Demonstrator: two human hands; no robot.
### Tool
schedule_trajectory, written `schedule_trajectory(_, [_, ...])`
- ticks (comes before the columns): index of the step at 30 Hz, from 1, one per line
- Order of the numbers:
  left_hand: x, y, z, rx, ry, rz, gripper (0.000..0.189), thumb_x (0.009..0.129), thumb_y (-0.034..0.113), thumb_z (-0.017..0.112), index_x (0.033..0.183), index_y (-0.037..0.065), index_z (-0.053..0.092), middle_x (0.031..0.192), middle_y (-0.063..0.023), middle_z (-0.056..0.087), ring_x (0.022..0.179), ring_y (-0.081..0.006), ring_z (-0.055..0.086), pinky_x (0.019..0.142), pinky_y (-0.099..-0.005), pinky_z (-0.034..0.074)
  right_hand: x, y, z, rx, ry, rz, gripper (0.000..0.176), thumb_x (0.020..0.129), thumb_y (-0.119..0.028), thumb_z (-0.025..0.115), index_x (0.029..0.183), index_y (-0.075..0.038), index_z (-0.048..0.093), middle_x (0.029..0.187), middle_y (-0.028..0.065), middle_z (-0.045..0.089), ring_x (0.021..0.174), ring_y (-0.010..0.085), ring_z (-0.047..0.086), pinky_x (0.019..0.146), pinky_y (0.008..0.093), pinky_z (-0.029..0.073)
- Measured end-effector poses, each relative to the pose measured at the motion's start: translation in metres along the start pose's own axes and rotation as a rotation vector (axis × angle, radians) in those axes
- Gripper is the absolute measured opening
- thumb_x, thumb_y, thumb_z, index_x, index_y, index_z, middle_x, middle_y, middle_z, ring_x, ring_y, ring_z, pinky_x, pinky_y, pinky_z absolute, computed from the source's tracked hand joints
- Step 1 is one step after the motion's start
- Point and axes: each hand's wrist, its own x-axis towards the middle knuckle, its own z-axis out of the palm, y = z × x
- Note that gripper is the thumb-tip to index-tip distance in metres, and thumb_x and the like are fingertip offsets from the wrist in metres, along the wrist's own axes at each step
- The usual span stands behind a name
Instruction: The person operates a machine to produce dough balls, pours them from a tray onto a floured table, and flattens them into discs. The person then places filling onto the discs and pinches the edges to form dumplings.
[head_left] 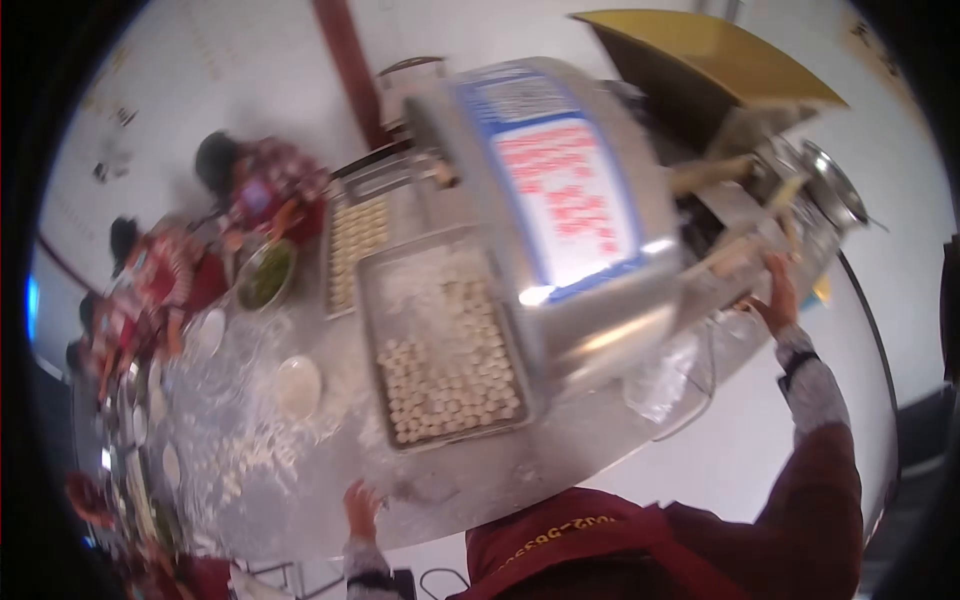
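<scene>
My left hand (pixel 362 510) is over the near edge of the floury metal table, fingers apart and nothing visible in them. My right hand (pixel 780 303) reaches to the right end of a large steel machine (pixel 625 330), thumb and fingers spread beside its pale chute-like part (pixel 725 262). Blur hides whether the fingers touch it. Left of the machine lies a metal tray (pixel 450 437) with many small round dough pieces (pixel 455 395) and loose flour.
Behind stands another tray (pixel 335 300) with rows of dough pieces. A bowl of green filling (pixel 265 275), a white round dish (pixel 298 387) and a clear plastic bag (pixel 660 380) are on the table (pixel 330 500). Several people work along the left. A metal bowl (pixel 835 185) sits at the far right.
</scene>
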Motion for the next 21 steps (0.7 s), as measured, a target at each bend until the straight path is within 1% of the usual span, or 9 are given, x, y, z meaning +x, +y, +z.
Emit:
schedule_trajectory(1, [0.006, -0.049, -0.043, 0.197, -0.004, 0.275, 0.033, 0.092, 0.024, 0.049, 0.124, 0.015, 0.045, 0.111, -0.0051, 0.057, 0.101, -0.0165, 0.058, 0.075, -0.0315, 0.048, 0.001, -0.009, -0.005, 0.01, 0.009, 0.035, 0.097, 0.053, -0.005, 0.081, 0.138, -0.009, 0.034, 0.142, 0.0153, 0.034, 0.135, 0.0327, 0.028, 0.11, 0.0399, 0.027])
schedule_trajectory(2, [-0.016, -0.039, -0.039, -0.002, 0.112, 0.063, 0.035, 0.09, 0.029, 0.051, 0.122, 0.016, 0.047, 0.104, -0.0048, 0.06, 0.091, -0.0141, 0.059, 0.069, -0.03, 0.047, 0.003, -0.013, -0.01, 0.01, 0.006, -0.003, 0.095, 0.053, -0.005, 0.081, 0.136, -0.009, 0.036, 0.141, 0.0146, 0.035, 0.134, 0.0333, 0.029, 0.11, 0.0389, 0.028])
schedule_trajectory(4, [-0.043, -0.031, -0.043, -0.024, 0.222, -0.134, 0.036, 0.089, 0.034, 0.052, 0.121, 0.019, 0.049, 0.098, -0.004, 0.062, 0.077, -0.0123, 0.057, 0.063, -0.0259, 0.042, 0.005, -0.022, -0.015, -0.005, -0.02, 0.035, 0.092, 0.053, -0.006, 0.081, 0.134, -0.009, 0.038, 0.139, 0.0132, 0.036, 0.133, 0.0324, 0.03, 0.11, 0.039, 0.03])
schedule_trajectory(10, [-0.072, -0.08, -0.068, 0.146, 0.324, -0.431, 0.037, 0.086, 0.027, 0.053, 0.122, 0.02, 0.05, 0.093, -0.0027, 0.062, 0.07, -0.012, 0.053, 0.063, -0.0312, 0.038, 0.006, -0.023, -0.023, -0.036, -0.052, 0.014, 0.089, 0.056, -0.009, 0.08, 0.134, -0.011, 0.036, 0.138, 0.0118, 0.037, 0.133, 0.0299, 0.031, 0.108, 0.038, 0.032])
schedule_trajectory(11, [-0.079, -0.086, -0.068, 0.188, 0.242, -0.386, 0.042, 0.084, 0.024, 0.054, 0.125, 0.017, 0.048, 0.09, -0.0029, 0.062, 0.072, -0.0137, 0.055, 0.067, -0.0361, 0.039, 0.006, -0.022, -0.024, -0.023, -0.064, 0.015, 0.089, 0.058, -0.009, 0.08, 0.135, -0.012, 0.036, 0.14, 0.0118, 0.036, 0.133, 0.0298, 0.031, 0.109, 0.0383, 0.031])
schedule_trajectory(14, [-0.118, -0.088, -0.033, 0.322, 0.202, -0.354, 0.043, 0.082, 0.02, 0.054, 0.124, 0.012, 0.049, 0.09, -0.004, 0.064, 0.074, -0.0155, 0.058, 0.068, -0.0354, 0.04, 0.001, -0.008, -0.016, -0.007, -0.055, -0.004, 0.089, 0.06, -0.011, 0.079, 0.137, -0.012, 0.034, 0.142, 0.0119, 0.033, 0.134, 0.03, 0.029, 0.109, 0.0391, 0.029])
schedule_trajectory(18, [-0.157, -0.122, -0.015, 0.334, 0.183, -0.193, 0.034, 0.08, 0.01, 0.057, 0.113, 0.0, 0.057, 0.086, -0.0103, 0.065, 0.071, -0.0157, 0.062, 0.053, -0.0261, 0.046, 0.002, 0.013, 0.001, 0.047, -0.066, -0.03, 0.095, 0.06, -0.009, 0.079, 0.141, -0.01, 0.03, 0.146, 0.0133, 0.03, 0.137, 0.0309, 0.024, 0.109, 0.0409, 0.026])
schedule_trajectory(20, [-0.18, -0.142, -0.008, 0.37, 0.129, -0.095, 0.031, 0.081, 0.008, 0.058, 0.109, -0.005, 0.057, 0.084, -0.0133, 0.065, 0.07, -0.0183, 0.064, 0.059, -0.028, 0.053, 0.005, 0.015, -0.001, 0.033, -0.06, -0.089, 0.093, 0.06, -0.006, 0.079, 0.14, -0.008, 0.03, 0.146, 0.0125, 0.03, 0.137, 0.0296, 0.025, 0.11, 0.0385, 0.025])
schedule_trajectory(21, [-0.194, -0.144, 0.0, 0.538, 0.096, -0.087, 0.027, 0.085, 0.0, 0.045, 0.109, -0.003, 0.058, 0.088, -0.0161, 0.065, 0.079, -0.0228, 0.066, 0.069, -0.0312, 0.055, 0.006, 0.014, -0.003, 0.014, -0.075, -0.076, 0.094, 0.061, -0.006, 0.078, 0.141, -0.007, 0.03, 0.145, 0.0122, 0.031, 0.136, 0.0297, 0.026, 0.111, 0.0374, 0.024])
